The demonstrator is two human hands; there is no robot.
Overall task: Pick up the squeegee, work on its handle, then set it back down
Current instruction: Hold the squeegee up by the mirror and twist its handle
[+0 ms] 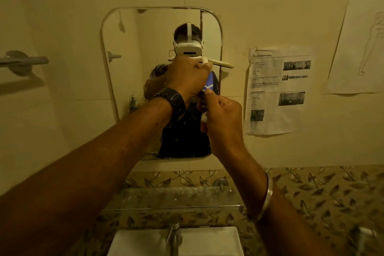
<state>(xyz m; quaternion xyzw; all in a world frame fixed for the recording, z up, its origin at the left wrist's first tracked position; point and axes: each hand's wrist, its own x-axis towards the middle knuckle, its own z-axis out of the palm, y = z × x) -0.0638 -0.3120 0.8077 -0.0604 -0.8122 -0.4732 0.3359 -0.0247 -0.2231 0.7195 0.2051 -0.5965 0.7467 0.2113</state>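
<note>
I hold the squeegee (218, 63) up in front of the wall mirror (124, 81), its pale blade lying crosswise at the top. My left hand (187, 77), with a dark watch on its wrist, is closed around the upper part of the blue handle (209, 83) just below the blade. My right hand (222, 114), a metal bangle on its wrist, pinches the lower end of the handle with its fingertips. Most of the handle is hidden by the two hands.
A glass shelf (170, 207) runs under the mirror, above a white sink (207, 239) with a metal tap (173, 235). A towel bar (22, 61) sticks out at the left. Printed sheets (276, 91) hang on the wall at the right.
</note>
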